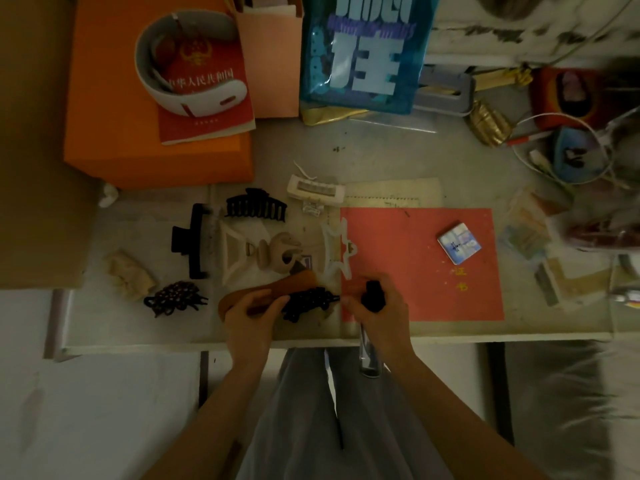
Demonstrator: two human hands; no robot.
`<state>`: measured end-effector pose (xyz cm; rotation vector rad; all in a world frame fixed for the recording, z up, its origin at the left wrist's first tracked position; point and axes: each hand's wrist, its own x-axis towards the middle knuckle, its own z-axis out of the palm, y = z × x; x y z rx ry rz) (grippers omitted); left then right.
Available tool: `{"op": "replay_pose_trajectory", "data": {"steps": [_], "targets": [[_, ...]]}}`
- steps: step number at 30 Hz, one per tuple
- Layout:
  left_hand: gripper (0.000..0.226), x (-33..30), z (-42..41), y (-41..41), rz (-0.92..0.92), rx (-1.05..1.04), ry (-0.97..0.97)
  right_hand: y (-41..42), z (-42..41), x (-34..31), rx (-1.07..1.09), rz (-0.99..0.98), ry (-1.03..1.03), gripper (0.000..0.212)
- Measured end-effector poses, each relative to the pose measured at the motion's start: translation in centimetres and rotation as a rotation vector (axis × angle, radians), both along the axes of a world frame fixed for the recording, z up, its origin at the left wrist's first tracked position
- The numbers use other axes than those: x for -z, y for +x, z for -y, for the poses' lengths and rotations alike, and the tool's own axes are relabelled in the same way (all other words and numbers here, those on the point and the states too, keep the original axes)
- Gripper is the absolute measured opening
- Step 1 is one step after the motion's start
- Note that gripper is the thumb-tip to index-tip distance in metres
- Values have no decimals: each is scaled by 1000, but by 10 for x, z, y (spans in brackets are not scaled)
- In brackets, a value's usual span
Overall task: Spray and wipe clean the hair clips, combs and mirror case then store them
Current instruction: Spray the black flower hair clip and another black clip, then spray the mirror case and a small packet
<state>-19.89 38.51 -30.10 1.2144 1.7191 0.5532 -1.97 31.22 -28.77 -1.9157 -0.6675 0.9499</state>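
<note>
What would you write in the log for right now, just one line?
left hand: holds beaded black clip | right hand: grips spray bottle, nozzle toward clip | step: spraying | mirror case: untouched on red sheet

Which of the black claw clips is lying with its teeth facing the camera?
The black toothed claw clip at the top of the group, beside the white rectangular clip. The black bar clip to its left shows a flat spine instead.

Both forearms [221, 403] are bare, with no sleeves, watch or rings showing. Loose light grey trousers [311, 410] cover the lap, creased down the middle.
</note>
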Motion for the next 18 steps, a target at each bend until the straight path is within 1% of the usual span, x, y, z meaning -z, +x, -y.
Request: {"op": "replay_pose_trajectory", "data": {"steps": [3,6,10,13,15,18], "targets": [[28,-13,-9,1,-16,43,18,12,-2,-12,16,-12,15,37],[26,-25,-16,9,-10,102,66,31,-4,-23,53,-13,20,39],[31,-36,-22,35,114,161,12,51,-5,-37,123,-7,61,39],[45,-43,-25,60,220,235,-37,64,-5,-47,161,-17,91,39],[50,-49,-26,77,237,292,2,72,-4,-54,179,-14,103,39],[50,-59,-25,102,235,332,30,88,1,-64,200,-1,114,40]]}}
